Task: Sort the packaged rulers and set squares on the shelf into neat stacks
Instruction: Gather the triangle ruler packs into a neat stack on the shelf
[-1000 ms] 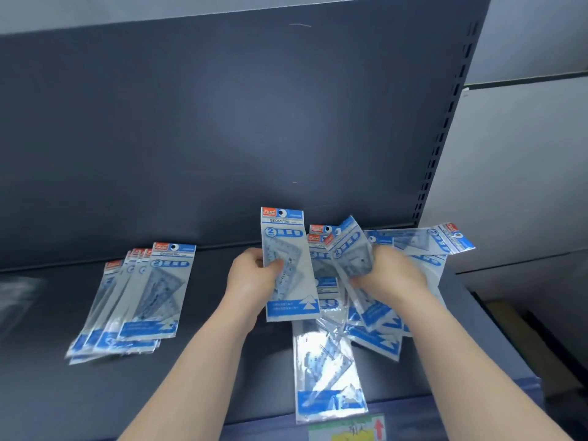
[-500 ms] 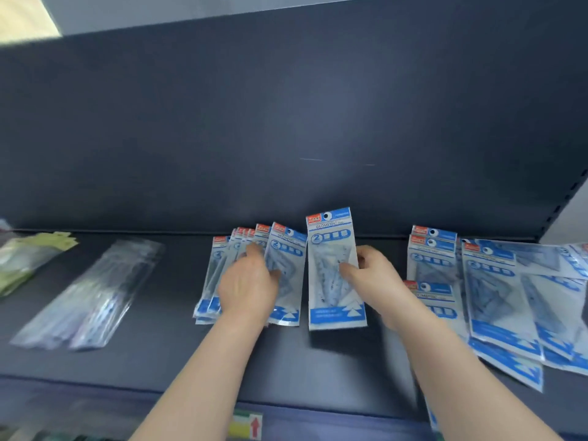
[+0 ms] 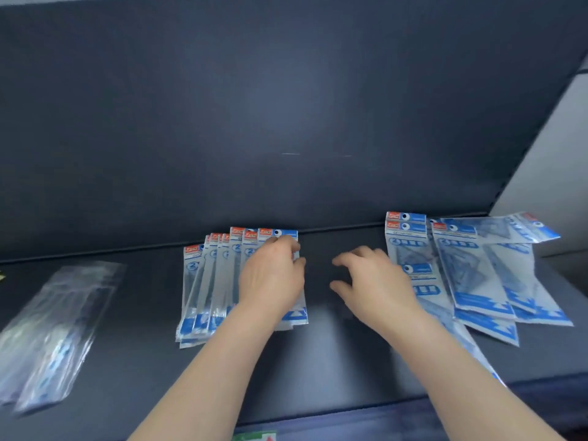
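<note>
Wide dark shelf [image 3: 334,354], and on its right a loose heap of set-square packets [image 3: 471,275] sprawls at all angles. At centre the sorted stack [image 3: 210,281] lies fanned, not yet square. The left hand [image 3: 270,278] presses on its top packet, fingers [image 3: 286,246] bent at the header. The right hand [image 3: 372,281] hovers empty between the piles, fingers relaxed. Best play: pin the stack, then nudge its edges flush before fetching another.

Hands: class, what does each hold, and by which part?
The right hand holds nothing. The left hand lies on the top packet of the fanned stack, fingertips at its header end; whether it grips cannot be told.
</note>
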